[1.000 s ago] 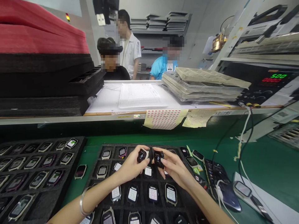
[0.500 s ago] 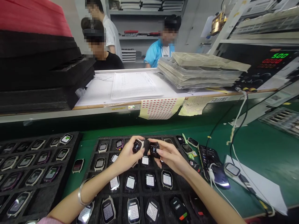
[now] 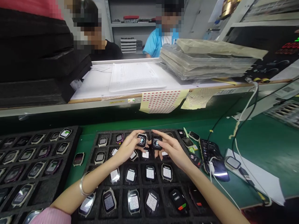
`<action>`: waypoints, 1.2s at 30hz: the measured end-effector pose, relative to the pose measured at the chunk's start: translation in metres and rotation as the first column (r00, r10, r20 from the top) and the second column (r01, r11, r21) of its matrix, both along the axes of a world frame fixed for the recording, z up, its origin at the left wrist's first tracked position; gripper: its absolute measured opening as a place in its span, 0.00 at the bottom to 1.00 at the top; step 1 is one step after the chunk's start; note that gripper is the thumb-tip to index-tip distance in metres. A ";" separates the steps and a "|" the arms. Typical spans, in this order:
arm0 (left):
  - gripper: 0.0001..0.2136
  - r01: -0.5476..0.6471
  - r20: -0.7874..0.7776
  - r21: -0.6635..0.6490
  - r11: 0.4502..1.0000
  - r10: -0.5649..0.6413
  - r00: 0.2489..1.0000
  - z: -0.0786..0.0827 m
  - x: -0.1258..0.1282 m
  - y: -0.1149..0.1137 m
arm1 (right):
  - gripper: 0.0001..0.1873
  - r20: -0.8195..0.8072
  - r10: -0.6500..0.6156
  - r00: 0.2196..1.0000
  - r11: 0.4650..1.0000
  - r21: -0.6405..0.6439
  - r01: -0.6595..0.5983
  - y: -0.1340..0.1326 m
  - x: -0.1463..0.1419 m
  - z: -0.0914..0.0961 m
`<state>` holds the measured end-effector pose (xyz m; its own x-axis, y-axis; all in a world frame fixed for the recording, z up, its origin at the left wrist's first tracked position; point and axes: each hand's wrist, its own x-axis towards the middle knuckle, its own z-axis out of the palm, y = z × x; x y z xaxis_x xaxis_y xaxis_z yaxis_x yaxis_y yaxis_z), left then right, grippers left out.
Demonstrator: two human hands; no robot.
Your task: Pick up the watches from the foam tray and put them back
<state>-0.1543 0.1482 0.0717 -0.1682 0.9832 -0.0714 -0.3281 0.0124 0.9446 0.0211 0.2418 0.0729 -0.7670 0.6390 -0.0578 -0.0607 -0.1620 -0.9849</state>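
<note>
My left hand pinches a small smartwatch body with a lit screen and a pale rim. My right hand holds a second, dark watch body right beside it, fingers curled around it. Both hands hover over the far rows of a black foam tray on the green bench, whose pockets hold several watch bodies with lit screens. A silver bangle circles my left wrist.
A second black foam tray of watches lies to the left, with a loose watch between the trays. Phones, cables and a white sheet lie to the right. A raised shelf carries papers, stacked trays and sticker sheets. Two people sit beyond it.
The view has tilted down and the hands now sit lower over the tray. Both watches have turned so their lit screens face up; they stay side by side.
</note>
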 end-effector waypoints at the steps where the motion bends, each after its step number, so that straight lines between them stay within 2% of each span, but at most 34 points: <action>1: 0.15 0.002 -0.014 0.007 1.000 -0.002 1.000 0.000 0.000 0.000 | 0.29 0.005 -0.001 1.000 1.000 0.007 0.001 -0.001 0.000 0.000; 15: 0.14 0.068 -0.067 0.008 0.998 -0.067 0.995 -0.001 -0.002 -0.001 | 0.27 0.057 0.002 0.998 0.996 0.092 -0.007 -0.001 0.001 0.003; 19: 0.18 0.041 -0.227 0.004 0.999 -0.039 0.973 -0.004 -0.002 -0.001 | 0.30 0.015 0.033 0.999 0.996 0.083 -0.034 -0.003 0.000 0.005; 21: 0.19 0.024 -0.328 0.007 1.000 -0.021 0.944 -0.006 -0.003 -0.001 | 0.28 -0.032 0.062 0.998 0.995 0.078 -0.059 -0.003 0.000 0.005; 25: 0.14 0.027 -0.485 0.024 0.999 -0.012 0.874 -0.007 -0.005 -0.003 | 0.20 -0.046 0.103 0.994 0.990 0.101 -0.098 -0.002 -0.001 0.002; 27: 0.13 0.054 -0.547 0.031 0.998 -0.028 0.837 -0.004 -0.007 -0.004 | 0.20 -0.023 0.120 0.993 0.987 0.112 -0.116 -0.002 0.000 0.000; 31: 0.14 0.042 -0.577 0.040 0.998 -0.011 0.816 -0.001 -0.006 -0.006 | 0.24 -0.052 0.114 0.992 0.991 0.075 -0.110 -0.004 -0.001 0.000; 36: 0.15 0.046 -0.539 0.067 0.997 -0.003 0.842 -0.004 -0.003 -0.006 | 0.19 -0.126 0.090 0.988 0.996 -0.002 -0.091 -0.005 -0.004 0.003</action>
<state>-0.1572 0.1425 0.0681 -0.1346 0.9862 0.0962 0.2313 -0.0631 0.9708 0.0175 0.2368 0.0763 -0.8230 0.5667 0.0381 -0.1684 -0.1795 -0.9692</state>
